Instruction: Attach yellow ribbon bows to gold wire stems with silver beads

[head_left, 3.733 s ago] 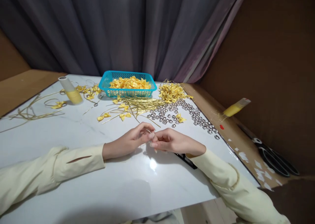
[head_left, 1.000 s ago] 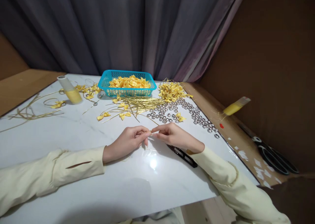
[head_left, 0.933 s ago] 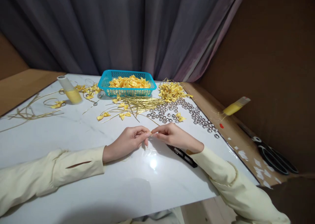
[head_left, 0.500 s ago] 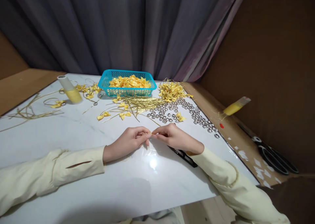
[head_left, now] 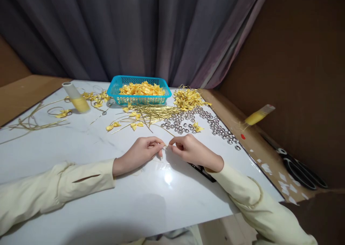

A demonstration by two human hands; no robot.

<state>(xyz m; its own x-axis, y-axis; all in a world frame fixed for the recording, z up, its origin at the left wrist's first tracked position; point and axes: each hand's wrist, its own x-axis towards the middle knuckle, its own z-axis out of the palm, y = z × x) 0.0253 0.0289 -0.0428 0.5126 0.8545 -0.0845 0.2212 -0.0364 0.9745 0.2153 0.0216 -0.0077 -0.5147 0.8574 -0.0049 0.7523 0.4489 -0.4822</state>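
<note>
- Looking through the head camera, I set the clock on the fingertips, twelve pointing away from the wearer.
- At nine o'clock I see the left hand (head_left: pixel 142 151), thumb and forefinger pinching a small golden piece (head_left: pixel 165 146) at the clock's centre; it is too tiny for me to identify.
- At three o'clock the right hand (head_left: pixel 193 151) curls inward, fingertips just beside that piece; I cannot tell whether they are closed or grip anything.
- At four o'clock a black object (head_left: pixel 202 172) lies partly hidden by the right forearm.
- At twelve o'clock I find gold cords (head_left: pixel 160 112) heaped, at eleven a blue basket (head_left: pixel 140 98) holding yellow bows (head_left: pixel 141 89).
- At one o'clock sits a bow pile (head_left: pixel 186 98); silver beads (head_left: pixel 180 121) spread from there towards three.
- At ten o'clock a yellow-wound tube (head_left: pixel 80 103) stands tilted on the white table (head_left: pixel 113 209).
- Past three o'clock, scissors (head_left: pixel 300 170) rest on cardboard.
</note>
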